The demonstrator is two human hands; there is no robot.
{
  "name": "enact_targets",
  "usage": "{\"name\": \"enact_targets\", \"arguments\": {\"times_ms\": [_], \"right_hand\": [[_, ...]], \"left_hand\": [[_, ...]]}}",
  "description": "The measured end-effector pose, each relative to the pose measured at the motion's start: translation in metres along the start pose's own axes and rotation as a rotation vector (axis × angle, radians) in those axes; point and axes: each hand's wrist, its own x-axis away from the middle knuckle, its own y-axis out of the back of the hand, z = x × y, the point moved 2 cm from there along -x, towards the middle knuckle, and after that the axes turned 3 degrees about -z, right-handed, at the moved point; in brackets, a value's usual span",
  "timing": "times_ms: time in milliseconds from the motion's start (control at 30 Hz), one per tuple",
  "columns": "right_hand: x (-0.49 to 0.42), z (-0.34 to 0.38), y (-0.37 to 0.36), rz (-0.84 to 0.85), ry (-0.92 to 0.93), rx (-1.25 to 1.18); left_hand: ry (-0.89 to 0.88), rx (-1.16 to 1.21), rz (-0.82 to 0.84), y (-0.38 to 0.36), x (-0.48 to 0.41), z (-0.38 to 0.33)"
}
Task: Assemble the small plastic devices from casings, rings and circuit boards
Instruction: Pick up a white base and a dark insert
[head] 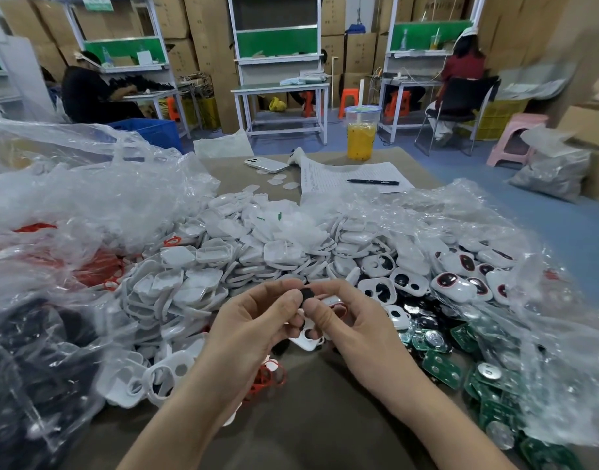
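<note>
Casing (333, 302), white and seemingly carrying a red ring, sits tucked in the right hand (354, 322); fingers hide most of it. Both thumbs and forefingers are clamped on a small black part (306, 294), the left hand (254, 320) meeting the right above the table (301, 401). So slight a pinch could let the part slip into the heap of white shells (223, 266), where it would be hard to find; pressed in askew, it might jam or nip the ring; a careless right forearm could scatter the circuit boards (440, 364).
</note>
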Motion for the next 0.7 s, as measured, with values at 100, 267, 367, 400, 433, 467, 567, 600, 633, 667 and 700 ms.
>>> {"name": "enact_targets", "arguments": {"times_ms": [100,267,367,400,433,467,567,600,633,667,700], "right_hand": [[-0.001,-0.003,0.001,-0.019,-0.016,-0.003],[-0.001,-0.005,0.002,-0.026,-0.023,-0.009],[-0.001,-0.005,0.002,-0.02,-0.029,-0.028],[-0.001,-0.005,0.002,-0.018,-0.029,-0.032],[-0.001,-0.004,0.002,-0.015,-0.029,-0.036],[-0.001,-0.004,0.001,-0.013,-0.03,-0.039],[-0.001,-0.002,0.0,-0.017,-0.039,-0.047],[-0.001,-0.001,0.0,-0.015,-0.049,-0.06],[-0.001,-0.001,-0.001,-0.009,-0.063,-0.077],[-0.001,0.0,-0.001,-0.001,-0.078,-0.095],[0.0,0.0,-0.001,0.009,-0.091,-0.112]], "left_hand": [[-0.02,-0.123,0.015,0.001,0.001,0.002],[-0.131,-0.344,-0.037,0.0,0.005,0.001],[-0.214,-0.44,-0.081,-0.001,0.007,0.001],[-0.232,-0.455,-0.091,-0.002,0.007,0.001],[-0.247,-0.466,-0.096,-0.003,0.008,0.001],[-0.257,-0.472,-0.096,-0.003,0.008,0.001],[-0.235,-0.455,-0.087,-0.003,0.008,0.001],[-0.224,-0.447,-0.087,-0.004,0.008,0.0],[-0.211,-0.439,-0.086,-0.005,0.008,0.001],[-0.191,-0.423,-0.084,-0.007,0.009,0.001],[-0.167,-0.399,-0.083,-0.009,0.01,0.001]]}}
